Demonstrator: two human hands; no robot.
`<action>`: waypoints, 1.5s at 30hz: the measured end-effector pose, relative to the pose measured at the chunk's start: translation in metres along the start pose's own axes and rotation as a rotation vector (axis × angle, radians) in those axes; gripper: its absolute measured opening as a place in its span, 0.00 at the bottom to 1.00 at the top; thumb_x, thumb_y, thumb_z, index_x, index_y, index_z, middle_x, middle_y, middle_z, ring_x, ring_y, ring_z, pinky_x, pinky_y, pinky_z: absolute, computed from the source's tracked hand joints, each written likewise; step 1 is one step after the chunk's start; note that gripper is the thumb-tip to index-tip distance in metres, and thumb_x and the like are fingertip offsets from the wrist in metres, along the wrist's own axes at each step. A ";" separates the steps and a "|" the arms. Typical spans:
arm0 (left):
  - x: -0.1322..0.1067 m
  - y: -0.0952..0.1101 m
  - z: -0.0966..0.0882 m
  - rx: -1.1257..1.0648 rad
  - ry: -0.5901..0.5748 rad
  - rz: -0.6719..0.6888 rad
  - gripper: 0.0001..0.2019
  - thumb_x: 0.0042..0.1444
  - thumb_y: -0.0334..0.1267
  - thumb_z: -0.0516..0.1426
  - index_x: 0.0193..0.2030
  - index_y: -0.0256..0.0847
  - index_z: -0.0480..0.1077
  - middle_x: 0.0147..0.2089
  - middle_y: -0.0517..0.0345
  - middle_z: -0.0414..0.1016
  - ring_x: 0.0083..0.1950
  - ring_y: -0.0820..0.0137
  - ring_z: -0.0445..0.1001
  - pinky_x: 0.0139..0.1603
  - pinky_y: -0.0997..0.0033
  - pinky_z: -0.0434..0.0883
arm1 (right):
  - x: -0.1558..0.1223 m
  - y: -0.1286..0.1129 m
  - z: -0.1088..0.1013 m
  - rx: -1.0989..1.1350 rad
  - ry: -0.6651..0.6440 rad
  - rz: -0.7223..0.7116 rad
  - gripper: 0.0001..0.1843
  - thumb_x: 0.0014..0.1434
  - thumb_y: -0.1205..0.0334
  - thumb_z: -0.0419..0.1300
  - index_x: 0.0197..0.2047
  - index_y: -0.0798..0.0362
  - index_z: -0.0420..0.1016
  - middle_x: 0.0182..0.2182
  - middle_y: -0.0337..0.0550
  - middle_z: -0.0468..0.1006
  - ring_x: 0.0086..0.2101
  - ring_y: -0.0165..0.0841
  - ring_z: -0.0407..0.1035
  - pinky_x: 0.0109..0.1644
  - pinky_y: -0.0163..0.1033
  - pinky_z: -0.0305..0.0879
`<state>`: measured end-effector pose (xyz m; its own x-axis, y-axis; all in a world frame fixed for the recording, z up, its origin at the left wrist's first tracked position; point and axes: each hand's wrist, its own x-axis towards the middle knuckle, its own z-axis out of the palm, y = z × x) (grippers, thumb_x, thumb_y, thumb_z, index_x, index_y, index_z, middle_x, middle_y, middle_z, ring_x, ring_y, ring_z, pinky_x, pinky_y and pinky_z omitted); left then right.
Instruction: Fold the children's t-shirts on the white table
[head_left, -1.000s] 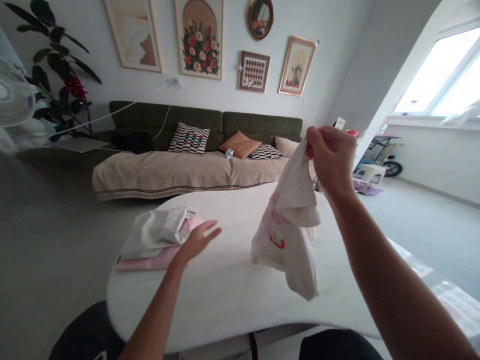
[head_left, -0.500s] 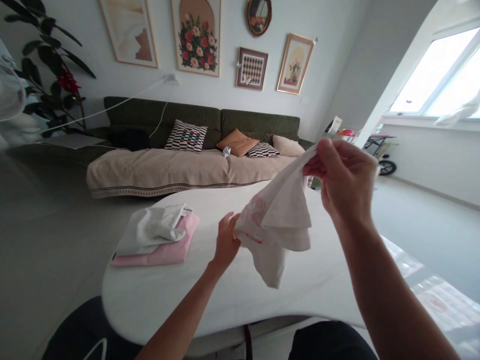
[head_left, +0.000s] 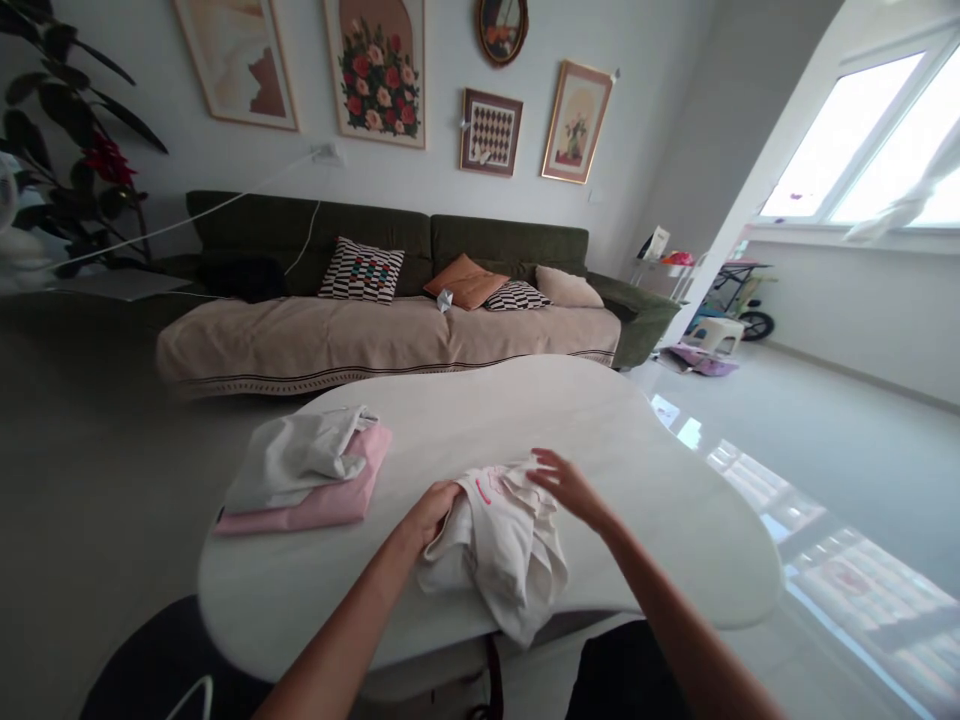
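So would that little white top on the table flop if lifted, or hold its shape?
Probably floppy: the white top lies rumpled in soft folds, and one end sags over the table edge. Likely light: the left hand bunches one edge. A push would likely wrinkle it, not slide it.

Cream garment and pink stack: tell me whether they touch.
Apart. The head view shows a strip of bare table between the cream garment and the pink stack.

Fingertips of the left hand [head_left: 431,510] buried in the garment [head_left: 504,545], plant [head_left: 67,120] and wall pictures [head_left: 379,70] cropped at edges, distant shelf clutter [head_left: 664,260] indistinct.
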<state>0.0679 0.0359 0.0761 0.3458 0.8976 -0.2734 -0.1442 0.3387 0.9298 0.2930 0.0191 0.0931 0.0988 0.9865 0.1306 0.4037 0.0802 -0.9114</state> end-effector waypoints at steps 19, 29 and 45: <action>-0.035 -0.033 -0.029 0.942 0.321 0.359 0.30 0.37 0.31 0.57 0.53 0.40 0.64 0.35 0.50 0.77 0.36 0.59 0.75 0.32 0.71 0.65 | -0.012 -0.026 0.005 -0.242 0.098 -0.030 0.19 0.51 0.48 0.51 0.22 0.55 0.66 0.17 0.36 0.64 0.22 0.28 0.58 0.24 0.32 0.52; -0.030 0.155 -0.067 0.544 0.600 0.879 0.11 0.42 0.38 0.56 0.33 0.36 0.71 0.29 0.62 0.73 0.31 0.73 0.70 0.32 0.78 0.65 | 0.017 -0.139 -0.127 -0.795 0.439 -0.389 0.08 0.46 0.66 0.56 0.33 0.52 0.71 0.24 0.38 0.72 0.25 0.29 0.63 0.31 0.34 0.57; -0.099 0.199 -0.075 0.042 0.449 0.841 0.11 0.35 0.43 0.64 0.20 0.42 0.69 0.14 0.67 0.64 0.14 0.80 0.58 0.12 0.80 0.54 | -0.050 -0.205 -0.146 -0.655 0.853 -0.556 0.13 0.51 0.52 0.57 0.37 0.47 0.74 0.24 0.36 0.71 0.22 0.26 0.62 0.27 0.32 0.56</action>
<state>-0.0642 0.0355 0.2699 -0.2459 0.8697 0.4280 -0.1465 -0.4699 0.8705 0.3381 -0.0672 0.3306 0.2334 0.4094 0.8820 0.9413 0.1324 -0.3106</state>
